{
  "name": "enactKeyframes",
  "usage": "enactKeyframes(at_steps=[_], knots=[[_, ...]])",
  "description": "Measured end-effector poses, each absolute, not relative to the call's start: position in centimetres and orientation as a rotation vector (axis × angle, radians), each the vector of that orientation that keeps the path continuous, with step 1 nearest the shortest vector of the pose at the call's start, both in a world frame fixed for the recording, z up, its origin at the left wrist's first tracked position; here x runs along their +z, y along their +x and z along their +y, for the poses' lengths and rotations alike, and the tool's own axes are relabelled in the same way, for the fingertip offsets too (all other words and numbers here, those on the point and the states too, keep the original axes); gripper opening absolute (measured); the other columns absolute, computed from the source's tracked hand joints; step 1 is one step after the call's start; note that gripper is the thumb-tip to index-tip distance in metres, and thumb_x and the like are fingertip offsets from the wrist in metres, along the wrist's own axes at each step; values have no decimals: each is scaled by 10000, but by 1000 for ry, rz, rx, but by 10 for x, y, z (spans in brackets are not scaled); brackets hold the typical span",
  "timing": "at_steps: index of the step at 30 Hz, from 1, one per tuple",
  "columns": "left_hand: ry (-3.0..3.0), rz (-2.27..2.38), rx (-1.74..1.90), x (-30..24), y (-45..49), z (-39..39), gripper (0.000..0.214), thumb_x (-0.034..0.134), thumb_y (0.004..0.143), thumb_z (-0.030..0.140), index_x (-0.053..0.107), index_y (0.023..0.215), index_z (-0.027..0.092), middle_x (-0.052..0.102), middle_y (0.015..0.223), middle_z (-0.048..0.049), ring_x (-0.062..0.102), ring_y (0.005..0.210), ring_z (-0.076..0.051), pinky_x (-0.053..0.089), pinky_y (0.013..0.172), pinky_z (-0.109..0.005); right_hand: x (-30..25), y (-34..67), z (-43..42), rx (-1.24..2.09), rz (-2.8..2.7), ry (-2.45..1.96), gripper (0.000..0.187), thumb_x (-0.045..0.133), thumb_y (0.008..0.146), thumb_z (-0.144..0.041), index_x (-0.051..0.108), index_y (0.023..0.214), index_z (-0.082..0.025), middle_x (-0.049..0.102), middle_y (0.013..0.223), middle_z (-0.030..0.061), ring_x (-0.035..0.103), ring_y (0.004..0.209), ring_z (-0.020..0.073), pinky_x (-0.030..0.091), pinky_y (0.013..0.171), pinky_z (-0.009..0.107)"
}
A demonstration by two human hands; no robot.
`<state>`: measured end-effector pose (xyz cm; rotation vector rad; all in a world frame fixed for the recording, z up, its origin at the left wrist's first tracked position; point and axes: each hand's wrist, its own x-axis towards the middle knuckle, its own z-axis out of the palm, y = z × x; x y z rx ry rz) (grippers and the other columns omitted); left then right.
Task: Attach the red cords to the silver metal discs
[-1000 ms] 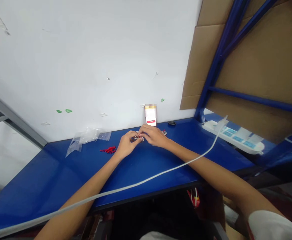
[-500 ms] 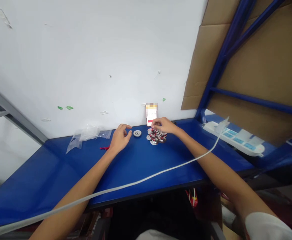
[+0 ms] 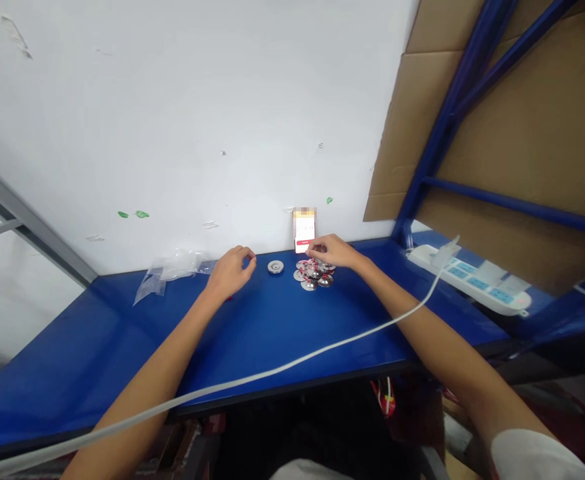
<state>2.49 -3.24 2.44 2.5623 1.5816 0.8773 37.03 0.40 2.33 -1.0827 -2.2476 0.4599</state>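
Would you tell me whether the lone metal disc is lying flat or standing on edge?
Flat: the metal disc shows its round face upward on the blue tabletop.

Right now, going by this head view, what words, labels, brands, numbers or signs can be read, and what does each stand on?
Nothing can be quoted as it reads.
White upright card against the wall: blurred block at its top, red bar too small to read.
White power strip with blue panels: any markings too small to read.
Round metal discs with red parts: no readable marks.
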Motion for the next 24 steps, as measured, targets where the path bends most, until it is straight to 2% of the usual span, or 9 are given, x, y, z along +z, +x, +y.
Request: enactKeyframes(at_steps=[3, 6, 9, 12, 14, 16, 18, 20, 24], knots=[[2486, 1666, 446, 38, -7, -22, 271, 559, 928, 351, 771, 1010, 203, 799, 1048, -103, 729, 966, -294, 523, 846, -364, 21, 359, -1, 314, -2254, -1041, 296, 622, 1006, -337, 764, 799, -178, 768, 784, 16, 643, 715, 159, 400, 684, 274], [2374, 1547, 129, 50, -45, -13, 384, 585, 780, 276, 801, 1093, 225, 811, 1121, -79, 744, 1002, -283, 545, 843, -326, 18, 345, -10, 168, -2268, -1023, 279, 627, 1024, -319, 761, 822, -182, 760, 800, 26, 638, 722, 160, 384, 662, 275], [2244, 1492, -45, 54, -72, -8, 460, 614, 670, 278, 804, 1086, 236, 809, 1183, -71, 743, 1055, -290, 560, 837, -309, 13, 329, -22, 12, -2328, -964, 250, 609, 1047, -301, 770, 893, -187, 766, 874, 62, 664, 812, 195, 435, 701, 290], [2132, 1560, -144, 51, -79, -5, 453, 631, 590, 287, 798, 1007, 220, 821, 1082, -85, 748, 978, -301, 561, 785, -318, 1, 310, -30, -72, -2385, -873, 215, 582, 1067, -270, 774, 1131, -196, 777, 1097, 106, 693, 1057, 251, 532, 895, 350], [2086, 1548, -174, 49, -77, -5, 454, 623, 570, 283, 798, 983, 212, 822, 1022, -83, 743, 933, -294, 550, 758, -315, -12, 297, -29, -127, -2419, -854, 337, 628, 1048, -258, 693, 1371, -184, 723, 1340, 147, 650, 1245, 287, 529, 1058, 423], [2105, 1532, -154, 48, -72, -6, 401, 628, 606, 309, 803, 953, 210, 817, 976, -75, 729, 911, -280, 529, 747, -307, -26, 287, -24, -226, -2454, -928, 423, 657, 1033, -235, 647, 1450, -165, 644, 1482, 189, 613, 1318, 323, 504, 1122, 492], [2145, 1525, -138, 49, -66, -7, 315, 661, 681, 391, 807, 898, 215, 806, 914, -62, 711, 874, -265, 498, 719, -299, -37, 282, -17, -276, -2502, -965, 350, 625, 1051, -199, 692, 1394, -172, 678, 1434, 177, 640, 1262, 312, 523, 1093, 486], [2166, 1513, -133, 48, -60, -8, 318, 706, 718, 490, 806, 854, 221, 794, 857, -51, 693, 817, -250, 468, 673, -293, -41, 281, -10, -294, -2522, -942, 276, 586, 1075, -182, 750, 1297, -187, 733, 1325, 149, 664, 1188, 286, 542, 1047, 446], [2201, 1491, -110, 44, -51, -8, 326, 774, 680, 505, 808, 845, 226, 788, 807, -37, 676, 722, -221, 435, 605, -282, -35, 288, -6, -323, -2435, -851, 238, 581, 1098, -232, 811, 1156, -212, 750, 1250, 117, 664, 1140, 263, 544, 982, 391]])
